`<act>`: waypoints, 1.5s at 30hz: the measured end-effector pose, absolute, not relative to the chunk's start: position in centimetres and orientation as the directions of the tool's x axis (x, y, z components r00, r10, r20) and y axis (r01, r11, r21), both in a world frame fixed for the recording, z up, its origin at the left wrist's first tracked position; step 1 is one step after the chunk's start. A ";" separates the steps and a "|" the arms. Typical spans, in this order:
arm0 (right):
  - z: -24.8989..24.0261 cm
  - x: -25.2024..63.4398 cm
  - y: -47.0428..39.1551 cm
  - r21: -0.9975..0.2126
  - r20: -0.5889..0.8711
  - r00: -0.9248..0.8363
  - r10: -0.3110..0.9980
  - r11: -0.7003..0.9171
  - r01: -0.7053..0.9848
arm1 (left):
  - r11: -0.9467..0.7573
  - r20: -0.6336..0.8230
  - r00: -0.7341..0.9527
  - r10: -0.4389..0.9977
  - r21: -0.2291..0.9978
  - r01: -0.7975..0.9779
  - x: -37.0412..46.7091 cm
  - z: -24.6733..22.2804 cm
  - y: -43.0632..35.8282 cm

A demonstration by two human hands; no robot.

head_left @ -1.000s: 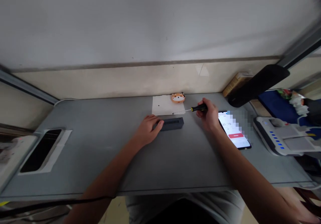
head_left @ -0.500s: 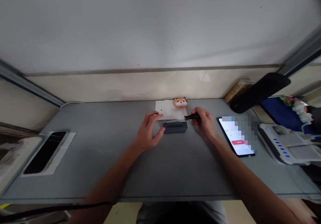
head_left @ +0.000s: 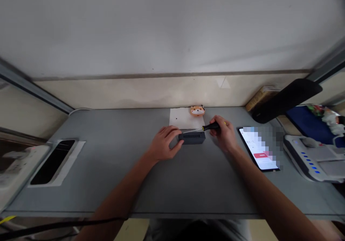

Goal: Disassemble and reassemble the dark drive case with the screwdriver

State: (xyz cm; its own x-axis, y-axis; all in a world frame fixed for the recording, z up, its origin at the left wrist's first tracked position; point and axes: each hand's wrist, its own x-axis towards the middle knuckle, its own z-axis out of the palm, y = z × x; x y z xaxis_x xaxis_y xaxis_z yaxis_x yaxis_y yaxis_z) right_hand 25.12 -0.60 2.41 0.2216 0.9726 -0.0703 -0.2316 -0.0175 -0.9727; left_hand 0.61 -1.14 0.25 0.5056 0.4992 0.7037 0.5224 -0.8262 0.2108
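Bare hands [head_left: 165, 145], bare forearms [head_left: 129, 183], grey legwear [head_left: 163, 229]

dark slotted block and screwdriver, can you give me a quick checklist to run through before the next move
1. Screwdriver in hand: ok, the right hand grips its black handle.
2. Dark slotted block resting on the desk: ok.
3. Block steadied: ok, the left hand has its fingers at the block's left end.
4. Screwdriver tip seated on the block: cannot tell, the tip is too small to make out beside the left hand.
5. Left fingers well away from the tip: not ok, the shaft points towards them.
6. Lit phone apart from the block: ok, it lies to the right of the right hand.
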 end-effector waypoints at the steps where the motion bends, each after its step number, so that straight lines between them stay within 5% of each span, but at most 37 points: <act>1: 2.4 25.1 -0.6 -0.968 -0.093 0.234 0.968 -0.033 -0.249 | -0.830 0.704 0.518 0.486 0.185 0.527 0.5 0.3 -1.1; 5: 2.1 24.9 -0.4 -0.966 -0.153 0.205 0.967 -0.103 -0.236 | -0.835 0.694 0.560 0.452 0.108 0.540 0.3 0.6 -1.0; 13: 1.2 25.2 -0.3 -0.974 -0.216 0.088 0.972 -0.208 -0.095 | -0.838 0.697 0.533 0.481 0.185 0.514 0.6 0.9 -1.3; 20: 0.4 24.7 -0.2 -0.991 -0.134 0.079 0.988 -0.134 0.004 | -0.837 0.682 0.543 0.489 0.192 0.513 0.1 1.3 -1.1; 30: 1.3 24.8 -0.7 -0.972 -0.159 0.029 0.987 -0.151 -0.180 | -0.835 0.856 0.334 0.395 0.183 0.519 2.0 0.9 -2.5; 37: 0.9 25.3 -0.7 -0.969 -0.104 -0.073 0.992 -0.118 -0.216 | -0.833 0.801 0.439 0.408 0.130 0.538 3.3 0.1 -3.5; 45: 0.9 25.7 -0.4 -0.918 -0.103 0.017 0.995 -0.088 -0.386 | -0.779 0.669 0.501 0.549 0.193 0.597 3.4 0.3 -3.0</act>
